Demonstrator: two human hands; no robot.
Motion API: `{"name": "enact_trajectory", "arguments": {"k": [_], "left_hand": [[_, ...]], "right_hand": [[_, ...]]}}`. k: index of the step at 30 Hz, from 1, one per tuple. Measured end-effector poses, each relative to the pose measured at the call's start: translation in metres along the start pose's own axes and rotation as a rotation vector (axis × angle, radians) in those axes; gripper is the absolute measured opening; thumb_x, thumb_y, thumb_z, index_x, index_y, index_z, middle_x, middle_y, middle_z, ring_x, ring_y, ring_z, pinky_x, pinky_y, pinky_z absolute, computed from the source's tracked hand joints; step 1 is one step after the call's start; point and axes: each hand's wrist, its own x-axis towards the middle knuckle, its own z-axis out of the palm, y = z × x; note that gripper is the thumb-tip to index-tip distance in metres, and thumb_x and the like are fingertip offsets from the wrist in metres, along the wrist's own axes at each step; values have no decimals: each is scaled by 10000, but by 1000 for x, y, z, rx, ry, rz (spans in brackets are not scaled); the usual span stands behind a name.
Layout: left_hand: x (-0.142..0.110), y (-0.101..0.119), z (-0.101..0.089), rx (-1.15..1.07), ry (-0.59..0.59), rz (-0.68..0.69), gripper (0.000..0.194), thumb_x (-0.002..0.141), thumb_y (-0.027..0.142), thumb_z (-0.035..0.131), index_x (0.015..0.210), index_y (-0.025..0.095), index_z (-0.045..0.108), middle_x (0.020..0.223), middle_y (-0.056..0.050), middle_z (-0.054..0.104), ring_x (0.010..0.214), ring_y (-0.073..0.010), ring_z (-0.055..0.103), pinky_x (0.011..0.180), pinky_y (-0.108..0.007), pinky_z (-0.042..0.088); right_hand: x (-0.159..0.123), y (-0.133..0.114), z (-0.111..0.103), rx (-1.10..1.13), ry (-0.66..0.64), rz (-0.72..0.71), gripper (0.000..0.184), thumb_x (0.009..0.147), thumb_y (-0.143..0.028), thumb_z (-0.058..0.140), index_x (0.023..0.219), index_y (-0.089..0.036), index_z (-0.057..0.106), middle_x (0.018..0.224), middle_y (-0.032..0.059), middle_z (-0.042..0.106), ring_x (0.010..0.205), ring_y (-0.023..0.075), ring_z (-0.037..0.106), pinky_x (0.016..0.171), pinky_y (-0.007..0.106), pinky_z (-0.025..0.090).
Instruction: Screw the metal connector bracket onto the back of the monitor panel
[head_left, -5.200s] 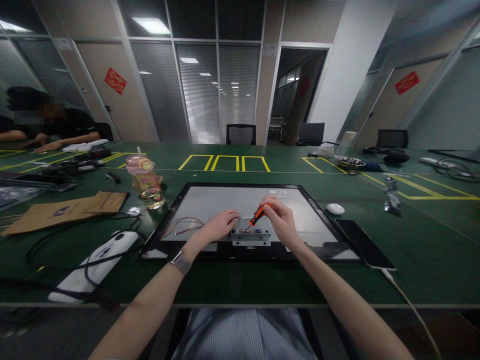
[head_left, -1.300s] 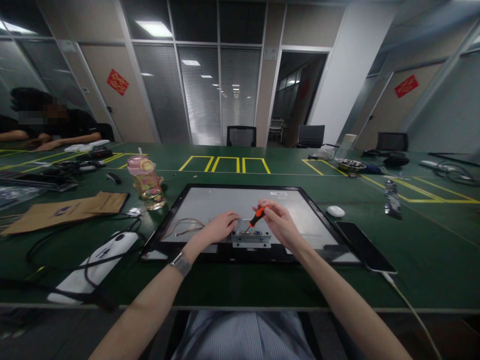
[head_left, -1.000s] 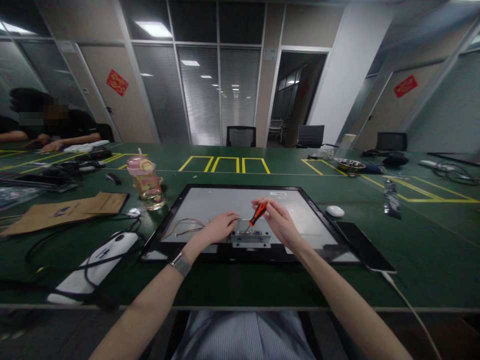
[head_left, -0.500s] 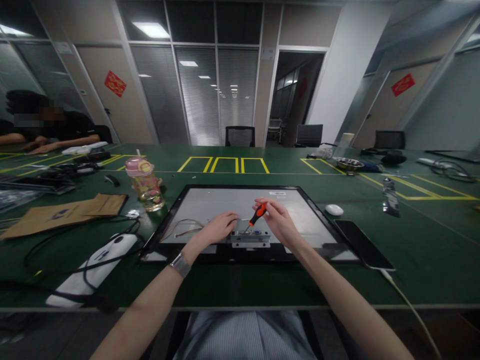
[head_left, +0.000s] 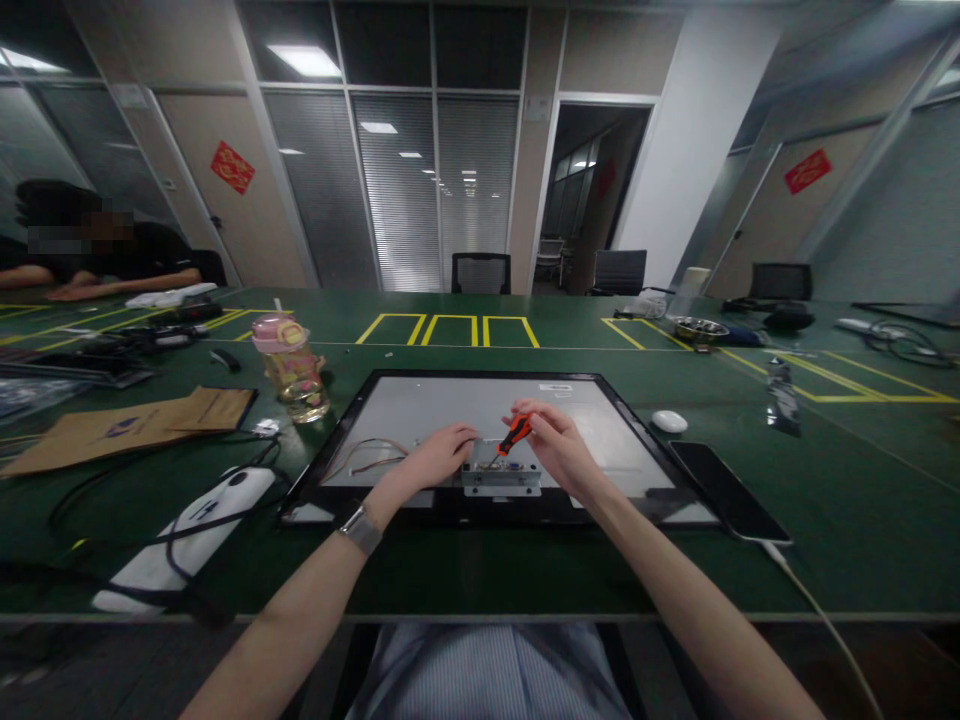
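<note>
Screwdriver point(head_left: 516, 433) flatter, between right fingers point(head_left: 547, 424)

**Office room, muted light**

Green worktop point(head_left: 862, 480), yellow tape outlines point(head_left: 450, 316). Dark chairs point(head_left: 481, 272) along the far side. Behind: glass partition point(head_left: 480, 190) with blinds point(head_left: 405, 235), light reflections point(head_left: 304, 60) in it. Open doorway point(head_left: 585, 200) right of that, then white column point(head_left: 682, 130). Beige doors point(head_left: 259, 225) left and right, red decoration point(head_left: 233, 167) on each. Floor point(head_left: 150, 675) dark grey.
</note>
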Motion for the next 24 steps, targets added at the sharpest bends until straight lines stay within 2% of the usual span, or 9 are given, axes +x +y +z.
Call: {"name": "enact_trajectory", "arguments": {"k": [3, 5, 11, 14, 16, 21, 24], "left_hand": [[0, 2, -1, 3, 1, -5, 340, 937, 257, 358, 1171, 179, 591, 1233, -76, 597, 1128, -195, 559, 1032, -337, 404], [0, 2, -1, 5, 5, -10, 339, 940, 265, 355, 1167, 182, 593, 1236, -73, 598, 1133, -197, 555, 1036, -341, 399], [1, 2, 0, -1, 9, 5, 347, 941, 262, 351, 1164, 159, 597, 1236, -92, 599, 1147, -206, 549, 1048, -348, 389], [0, 2, 0, 2, 6, -2, 356, 940, 266, 351, 1175, 151, 593, 1240, -98, 595, 1142, -211, 553, 1039, -352, 397], [0, 2, -1, 6, 2, -9, 354, 940, 267, 352, 1183, 164, 588, 1244, -88, 595, 1137, -209, 554, 1031, -350, 403], [0, 2, -1, 18, -7, -7, 360, 943, 271, 344, 1187, 167, 587, 1257, -81, 589, 1157, -207, 541, 1045, -343, 387], [0, 2, -1, 15, -7, -7, 365, 949, 279, 338, 1188, 162, 587, 1259, -83, 587, 1164, -206, 536, 1054, -339, 378]], "right_hand": [[-1, 0, 1, 53, -22, 72, 294, 759, -436, 712, 985, -250, 693, 889, 38, 693, 913, 206, 647, 943, 451, 469], [0, -2, 2, 23, -20, 55, 325, 796, -449, 669, 1046, -241, 667, 905, 51, 701, 933, 214, 650, 943, 449, 466], [2, -1, 2, -72, -45, -34, 289, 884, -473, 532, 1022, -247, 647, 1048, 74, 684, 1007, 236, 631, 963, 451, 451], [1, 3, -3, -172, -15, -80, 227, 862, -434, 585, 944, -249, 687, 1074, 57, 647, 1045, 223, 598, 967, 403, 444], [0, 6, -7, -226, 6, -91, 171, 835, -390, 634, 911, -252, 700, 1023, 43, 641, 1002, 209, 606, 936, 375, 458], [0, 2, -8, -286, -3, -87, 262, 859, -365, 610, 1095, -260, 655, 947, 40, 688, 927, 194, 640, 871, 355, 490], [-1, -4, -4, -334, -35, -155, 220, 899, -365, 549, 1061, -257, 652, 967, 44, 698, 954, 198, 645, 893, 365, 482]]}}
